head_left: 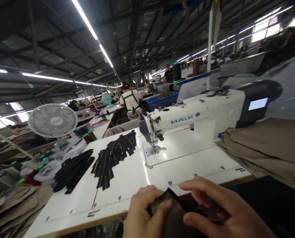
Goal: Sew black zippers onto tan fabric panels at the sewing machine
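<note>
At the table's front edge, my left hand (143, 211) pinches a piece of dark brown fabric (174, 216) between thumb and fingers. One black corner of it points up toward the sewing table (129, 195). My right hand (226, 211) is beside the fabric on the right, its thumb and fingers spread apart. The fabric's lower part runs out of view. Beyond my hands stands a white sewing machine (182, 120), its needle area (155, 148) over a metal plate. On the table's left lie dark strips with gold lines (112, 158), which look like zippers, and a heap of plain black strips (74, 168).
Brown fabric pieces are stacked right of the machine (269, 145) and at lower left (18, 205). A white fan (53, 120) and thread spools (89, 137) stand at the left. Ahead, a person (131, 100) is near a blue crate (162, 100).
</note>
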A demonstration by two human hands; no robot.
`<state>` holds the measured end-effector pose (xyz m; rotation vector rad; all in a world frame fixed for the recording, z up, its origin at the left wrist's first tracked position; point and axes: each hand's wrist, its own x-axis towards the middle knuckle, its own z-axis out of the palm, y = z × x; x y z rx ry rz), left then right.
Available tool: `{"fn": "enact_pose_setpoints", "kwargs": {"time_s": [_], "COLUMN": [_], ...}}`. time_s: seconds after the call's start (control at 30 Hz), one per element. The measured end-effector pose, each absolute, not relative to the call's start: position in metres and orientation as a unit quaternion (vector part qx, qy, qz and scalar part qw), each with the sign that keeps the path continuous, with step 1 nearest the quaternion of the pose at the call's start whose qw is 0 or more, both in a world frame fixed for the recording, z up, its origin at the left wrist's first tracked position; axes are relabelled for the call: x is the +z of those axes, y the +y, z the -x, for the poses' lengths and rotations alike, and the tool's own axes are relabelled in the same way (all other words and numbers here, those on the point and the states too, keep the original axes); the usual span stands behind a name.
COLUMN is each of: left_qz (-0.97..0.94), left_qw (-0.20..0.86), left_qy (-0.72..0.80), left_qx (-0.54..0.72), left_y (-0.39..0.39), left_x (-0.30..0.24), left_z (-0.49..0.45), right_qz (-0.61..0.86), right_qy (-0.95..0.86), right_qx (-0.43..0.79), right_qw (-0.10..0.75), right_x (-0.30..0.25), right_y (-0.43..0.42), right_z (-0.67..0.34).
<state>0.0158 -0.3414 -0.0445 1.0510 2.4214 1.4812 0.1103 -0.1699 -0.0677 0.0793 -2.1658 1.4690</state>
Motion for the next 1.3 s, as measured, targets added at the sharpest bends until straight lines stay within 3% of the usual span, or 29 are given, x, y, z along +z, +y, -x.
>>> {"fn": "enact_pose_setpoints", "kwargs": {"time_s": [0.23, 0.33, 0.63, 1.0, 1.3], "left_qz": [-0.344, -0.332, -0.299, -0.354, -0.352], "left_qw": [0.092, 0.108, 0.107, 0.015, 0.005], "left_qy": [0.821, 0.823, 0.84, 0.854, 0.854], "left_qx": [0.447, 0.448, 0.44, 0.382, 0.384], "left_y": [-0.339, -0.34, -0.344, -0.348, -0.35], "left_x": [-0.049, -0.048, -0.047, -0.048, -0.038], "left_z": [-0.013, -0.014, -0.015, -0.015, -0.018], "right_qz": [-0.148, -0.183, -0.079, -0.139, -0.054], "right_qy": [-0.836, -0.848, -0.842, -0.831, -0.833], "right_qx": [0.376, 0.32, 0.415, 0.405, 0.456], "right_qw": [0.37, 0.381, 0.335, 0.355, 0.308], "right_x": [-0.069, -0.065, -0.063, -0.08, -0.075], "right_y": [-0.172, -0.17, -0.165, -0.18, -0.179], "right_z": [-0.085, -0.084, -0.094, -0.081, -0.085]}}
